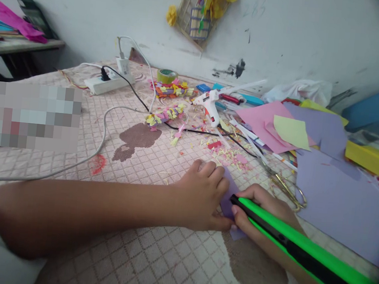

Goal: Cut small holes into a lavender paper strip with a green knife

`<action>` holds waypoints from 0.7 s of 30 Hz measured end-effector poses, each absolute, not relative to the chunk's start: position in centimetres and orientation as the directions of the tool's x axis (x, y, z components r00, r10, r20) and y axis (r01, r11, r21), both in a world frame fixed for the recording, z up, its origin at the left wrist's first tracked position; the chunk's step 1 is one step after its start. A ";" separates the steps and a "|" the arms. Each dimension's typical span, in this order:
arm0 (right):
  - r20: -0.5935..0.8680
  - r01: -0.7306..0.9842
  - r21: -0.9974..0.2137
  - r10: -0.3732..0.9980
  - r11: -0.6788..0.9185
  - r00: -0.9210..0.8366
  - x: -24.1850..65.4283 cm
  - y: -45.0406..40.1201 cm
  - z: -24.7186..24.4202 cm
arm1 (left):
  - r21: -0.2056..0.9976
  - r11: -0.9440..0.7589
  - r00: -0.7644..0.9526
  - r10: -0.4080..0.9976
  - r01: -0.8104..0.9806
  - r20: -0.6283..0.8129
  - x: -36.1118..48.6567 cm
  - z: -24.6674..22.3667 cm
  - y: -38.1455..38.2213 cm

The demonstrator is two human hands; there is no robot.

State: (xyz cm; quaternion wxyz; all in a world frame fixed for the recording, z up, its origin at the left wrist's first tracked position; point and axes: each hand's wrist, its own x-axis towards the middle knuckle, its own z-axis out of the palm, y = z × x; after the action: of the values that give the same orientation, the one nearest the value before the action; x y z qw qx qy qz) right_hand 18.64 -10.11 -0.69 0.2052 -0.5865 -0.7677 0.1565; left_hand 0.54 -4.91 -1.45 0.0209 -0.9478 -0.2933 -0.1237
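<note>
My left hand reaches across from the left, palm down, holding a narrow piece of purple paper against the cloth. Its fingers curl over the far part and its thumb lies along the near end. My right hand is closed round the front of a long green and black tool, whose exact kind I cannot make out. The tool's black tip meets the purple paper beside my left fingers. Gold-handled scissors lie just beyond my right hand.
A white glue gun stands beyond my hands, among paper scraps. Large purple sheets and a pink sheet lie right. A power strip, a cable and green tape are at the back.
</note>
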 end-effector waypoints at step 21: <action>0.134 0.885 -0.287 0.930 0.367 -0.342 18.3 -10.6 -0.6 | 0.038 -0.827 0.807 0.557 0.561 0.195 0.6 -1.0 -5.0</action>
State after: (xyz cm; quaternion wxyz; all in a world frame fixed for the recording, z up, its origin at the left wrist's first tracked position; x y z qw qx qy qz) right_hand 18.33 -10.65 -0.59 0.1378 -0.5566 -0.8152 0.0818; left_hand 0.64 -4.98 -0.96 0.0105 -0.9506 -0.2941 -0.0992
